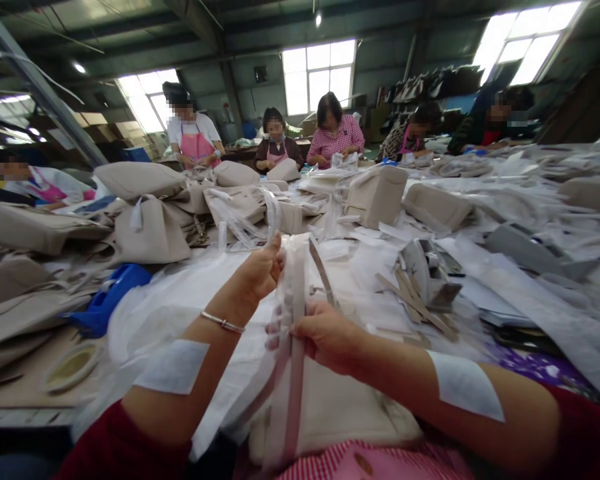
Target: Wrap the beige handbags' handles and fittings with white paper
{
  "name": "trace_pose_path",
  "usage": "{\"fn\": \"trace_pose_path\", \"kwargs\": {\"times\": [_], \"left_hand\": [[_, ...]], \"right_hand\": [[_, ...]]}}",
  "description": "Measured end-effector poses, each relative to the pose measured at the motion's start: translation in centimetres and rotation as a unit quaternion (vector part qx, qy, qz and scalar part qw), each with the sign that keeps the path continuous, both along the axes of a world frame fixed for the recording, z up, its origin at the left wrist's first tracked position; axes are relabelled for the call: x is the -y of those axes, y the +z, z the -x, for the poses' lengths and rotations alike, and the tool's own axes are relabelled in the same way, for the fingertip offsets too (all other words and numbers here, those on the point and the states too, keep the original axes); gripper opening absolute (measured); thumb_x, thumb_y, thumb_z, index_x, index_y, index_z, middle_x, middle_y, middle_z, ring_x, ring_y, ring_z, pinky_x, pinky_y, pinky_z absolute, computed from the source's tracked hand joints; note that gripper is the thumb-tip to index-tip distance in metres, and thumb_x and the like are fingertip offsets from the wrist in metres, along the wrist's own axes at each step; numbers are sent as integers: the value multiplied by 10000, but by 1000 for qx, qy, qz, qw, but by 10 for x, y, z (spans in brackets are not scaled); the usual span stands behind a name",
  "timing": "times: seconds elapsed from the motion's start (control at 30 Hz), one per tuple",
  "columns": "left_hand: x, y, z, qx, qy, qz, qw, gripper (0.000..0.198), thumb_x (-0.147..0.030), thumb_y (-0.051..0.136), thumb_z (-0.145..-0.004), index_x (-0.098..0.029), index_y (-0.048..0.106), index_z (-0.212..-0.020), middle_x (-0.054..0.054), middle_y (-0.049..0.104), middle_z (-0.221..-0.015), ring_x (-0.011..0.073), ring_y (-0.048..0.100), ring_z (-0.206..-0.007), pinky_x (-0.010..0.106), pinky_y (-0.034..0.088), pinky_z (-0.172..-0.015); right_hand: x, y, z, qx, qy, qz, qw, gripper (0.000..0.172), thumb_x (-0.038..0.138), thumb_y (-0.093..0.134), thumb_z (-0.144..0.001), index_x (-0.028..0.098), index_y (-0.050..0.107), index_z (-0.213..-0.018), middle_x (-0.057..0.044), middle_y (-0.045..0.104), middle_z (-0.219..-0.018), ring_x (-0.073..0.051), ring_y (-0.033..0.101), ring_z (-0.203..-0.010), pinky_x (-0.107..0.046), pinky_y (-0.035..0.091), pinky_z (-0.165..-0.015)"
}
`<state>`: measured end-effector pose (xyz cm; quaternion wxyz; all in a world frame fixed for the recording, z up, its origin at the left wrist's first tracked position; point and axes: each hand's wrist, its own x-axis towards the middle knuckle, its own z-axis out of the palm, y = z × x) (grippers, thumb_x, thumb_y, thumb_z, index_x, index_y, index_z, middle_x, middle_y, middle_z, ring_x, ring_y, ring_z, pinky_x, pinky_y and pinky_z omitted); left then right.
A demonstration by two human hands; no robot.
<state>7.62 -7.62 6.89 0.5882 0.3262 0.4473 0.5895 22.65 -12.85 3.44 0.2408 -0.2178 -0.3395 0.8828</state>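
Observation:
My left hand [266, 268] is closed on the upper end of a bag strap [296, 360] sleeved in translucent white film. Lower down, my right hand [325, 335] pinches the same strap between thumb and fingers, some of them seen blurred through the film. A narrow loop of strap curves over behind my right hand. Beneath the strap lies a beige bag [340, 407], close to my checked apron. Loose white wrapping film [155, 313] spreads around both hands.
A blue tape dispenser [111, 300] and a tape roll [73, 367] lie at left. A grey tape dispenser [430, 273] stands at right by cardboard strips [413, 300]. Beige bags [153, 230] are heaped across the table. Several co-workers [334, 133] work along the far side.

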Motion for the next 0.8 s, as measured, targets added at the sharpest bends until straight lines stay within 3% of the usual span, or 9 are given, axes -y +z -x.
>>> {"fn": "trace_pose_path", "kwargs": {"times": [0.13,0.2,0.27,0.37,0.47,0.57,0.63,0.7,0.8], "left_hand": [[56,-25,-5,44,-225,22,973,707,-708,593,-746,-101,616,-1108,160,718,-963,272,686,-887,360,534,-756],[84,-42,-9,-12,-302,24,953,681,-628,669,-736,-94,611,-1154,181,718,-1018,297,677,-937,409,494,-867],[101,-56,-10,-82,-349,35,933,665,-501,756,-711,-98,572,-1207,154,736,-949,279,680,-900,404,471,-878],[106,-65,-6,-110,-290,131,941,438,-471,736,-743,-124,617,-983,42,674,-664,174,632,-601,297,483,-615],[89,-57,8,-97,-151,178,967,404,-522,721,-741,-147,589,-817,-90,413,-510,44,351,-385,198,352,-411],[57,-46,36,-81,-58,142,985,462,-540,760,-671,-162,584,-873,-126,289,-518,20,207,-378,163,253,-366],[32,-51,58,-146,-9,127,981,461,-533,735,-680,-160,578,-901,-110,342,-528,45,290,-386,187,305,-386],[9,-70,75,-307,46,160,937,407,-476,719,-679,-147,563,-861,-34,501,-593,131,504,-492,262,434,-481],[-12,-117,89,-591,106,182,779,390,-404,673,-662,-125,564,-912,127,644,-803,341,651,-840,424,504,-744]], "right_hand": [[-43,8,-9,-36,-94,-37,994,319,1,524,-546,134,617,-821,-48,715,-756,-192,698,-739,-336,571,-741],[-68,11,-8,-51,-121,-54,990,366,-21,489,-532,129,614,-842,-55,718,-804,-191,701,-762,-344,573,-767],[-93,12,-4,-60,-143,-91,984,378,-22,478,-547,123,608,-870,-62,711,-836,-187,700,-776,-356,570,-794],[-123,7,0,66,-157,-241,955,316,24,470,-673,136,593,-942,-59,696,-830,-169,689,-776,-323,567,-740],[-141,-10,-6,231,-143,-359,893,214,154,483,-802,145,619,-966,-58,691,-791,-163,662,-719,-281,535,-625],[-157,-30,-29,305,-152,-417,843,185,239,567,-785,154,681,-904,-24,681,-751,-159,630,-718,-257,487,-635],[-172,-41,-54,364,-163,-457,795,157,211,578,-753,151,713,-805,-4,667,-695,-158,613,-728,-245,456,-670],[-191,-47,-81,425,-177,-483,745,182,176,553,-743,140,731,-745,-11,673,-682,-165,610,-744,-243,436,-693],[-221,-53,-122,509,-192,-500,674,245,162,516,-773,125,756,-803,-44,711,-748,-177,627,-773,-244,433,-700]]}}
